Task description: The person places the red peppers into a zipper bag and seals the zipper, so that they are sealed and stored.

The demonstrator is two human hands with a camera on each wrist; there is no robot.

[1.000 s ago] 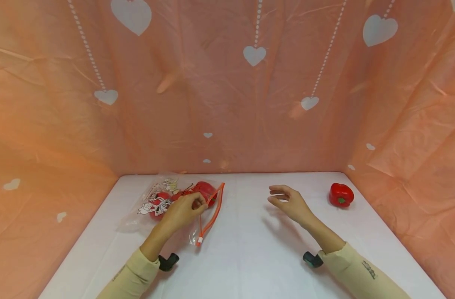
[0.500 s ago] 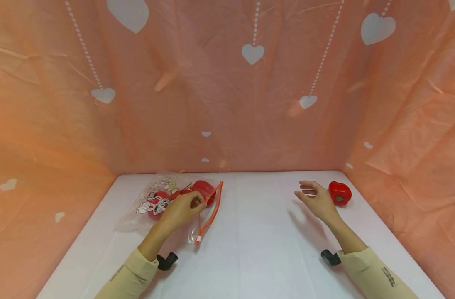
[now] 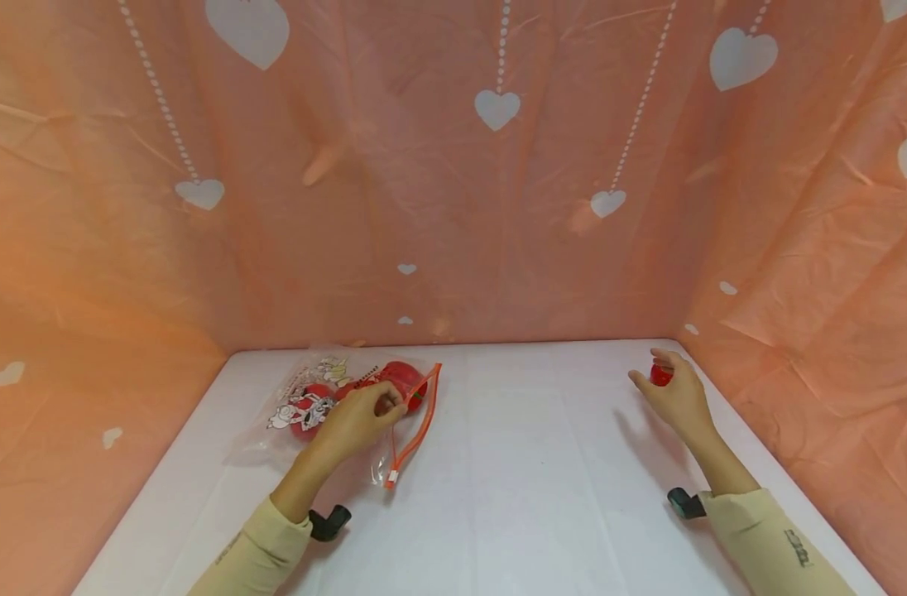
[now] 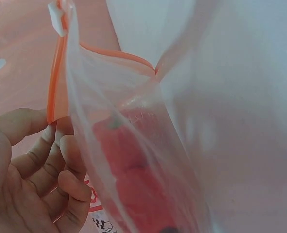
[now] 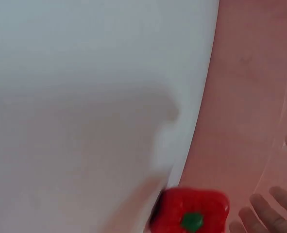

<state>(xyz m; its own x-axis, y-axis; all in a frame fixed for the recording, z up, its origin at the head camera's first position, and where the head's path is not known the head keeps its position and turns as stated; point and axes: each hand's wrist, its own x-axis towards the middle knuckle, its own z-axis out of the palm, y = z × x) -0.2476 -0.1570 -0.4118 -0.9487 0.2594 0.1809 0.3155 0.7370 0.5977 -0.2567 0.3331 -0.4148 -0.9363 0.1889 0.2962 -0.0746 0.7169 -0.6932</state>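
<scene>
A clear zip bag (image 3: 275, 434) with an orange zip edge and printed cartoon figures lies at the left of the table, red peppers (image 3: 403, 377) inside it. My left hand (image 3: 360, 418) pinches the orange edge between thumb and fingers and lifts it, so the mouth gapes. The left wrist view shows the orange edge (image 4: 56, 82) at the fingertips and a red pepper (image 4: 128, 150) behind the plastic. At the far right, my right hand (image 3: 680, 397) is over a loose red bell pepper (image 3: 660, 375), fingers spread and partly covering it. In the right wrist view, the fingers (image 5: 267, 213) are apart from the pepper.
A white table (image 3: 513, 463) spans the space between both hands. Orange sheeting with white hearts (image 3: 453, 207) rises at the back and both sides. The loose pepper is near the right table edge. Dark wrist mounts (image 3: 330, 523) sit below the sleeves.
My right hand has moved right, from the middle of the table to over the loose pepper. The left hand keeps its pinch on the bag's edge. The head view has shifted slightly.
</scene>
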